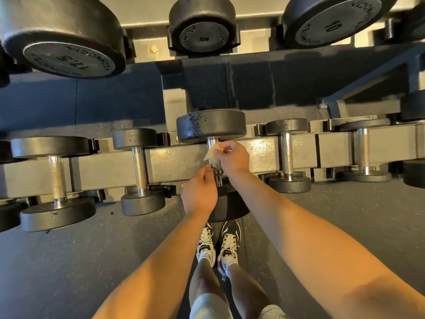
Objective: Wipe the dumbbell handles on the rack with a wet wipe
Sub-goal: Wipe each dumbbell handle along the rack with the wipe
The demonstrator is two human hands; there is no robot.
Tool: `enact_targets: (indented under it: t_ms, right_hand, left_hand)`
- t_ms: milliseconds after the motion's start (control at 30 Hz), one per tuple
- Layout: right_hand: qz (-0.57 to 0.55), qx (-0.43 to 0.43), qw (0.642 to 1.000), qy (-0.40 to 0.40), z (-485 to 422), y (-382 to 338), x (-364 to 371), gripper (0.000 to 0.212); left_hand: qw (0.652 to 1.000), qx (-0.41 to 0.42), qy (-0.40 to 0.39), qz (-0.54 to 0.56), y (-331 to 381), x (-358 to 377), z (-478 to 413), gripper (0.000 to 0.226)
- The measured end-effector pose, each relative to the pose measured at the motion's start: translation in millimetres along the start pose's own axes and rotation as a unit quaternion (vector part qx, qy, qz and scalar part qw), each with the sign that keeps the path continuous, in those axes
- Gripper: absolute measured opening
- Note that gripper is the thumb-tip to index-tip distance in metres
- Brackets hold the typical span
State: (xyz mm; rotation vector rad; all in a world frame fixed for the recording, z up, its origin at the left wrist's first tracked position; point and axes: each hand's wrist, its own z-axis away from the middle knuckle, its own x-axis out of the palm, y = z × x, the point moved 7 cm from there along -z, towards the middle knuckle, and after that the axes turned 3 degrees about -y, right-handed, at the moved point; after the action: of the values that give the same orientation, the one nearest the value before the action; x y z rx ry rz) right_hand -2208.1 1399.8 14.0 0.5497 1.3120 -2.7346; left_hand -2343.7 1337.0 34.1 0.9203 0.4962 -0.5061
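The wet wipe (211, 154) is sitting bunched against the upper part of the middle dumbbell's handle (212, 142), just above the frame's centre, and the right hand (233, 157) is pinching it in curled fingers. The left hand (199, 194) is reaching to the handle's lower end; whether it is gripping cannot be told. Wiping seems under way on this 1 handle. The 4 other handles along the rack (264, 153) are showing nothing either way.

Grey rubber floor (69, 261) (finely speckled, darker and bluish farther back) lies under warm yellowish light.
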Motion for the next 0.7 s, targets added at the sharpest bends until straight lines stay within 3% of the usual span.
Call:
enact_targets:
  t_ms: [167,400,533,700]
  right_hand:
    - [0.091,0.027,0.994,-0.052,13,24,-3,0.012]
    - [-0.045,0.036,0.998,0.039,-7,-9,4,0.014]
    - [0.009,0.034,0.999,-0.021,3,3,2,0.017]
    - [0.036,0.103,0.991,-0.083,4,21,-5,0.020]
  left_hand:
    - [1.000,-0.010,0.008,-0.001,-4,1,-3,0.039]
    - [1.000,-0.013,0.013,0.022,-2,-2,-1,0.037]
    - [0.999,-0.022,0.011,0.020,-4,-2,-1,0.039]
    - [1.000,-0.026,0.004,0.013,-2,-2,0,0.039]
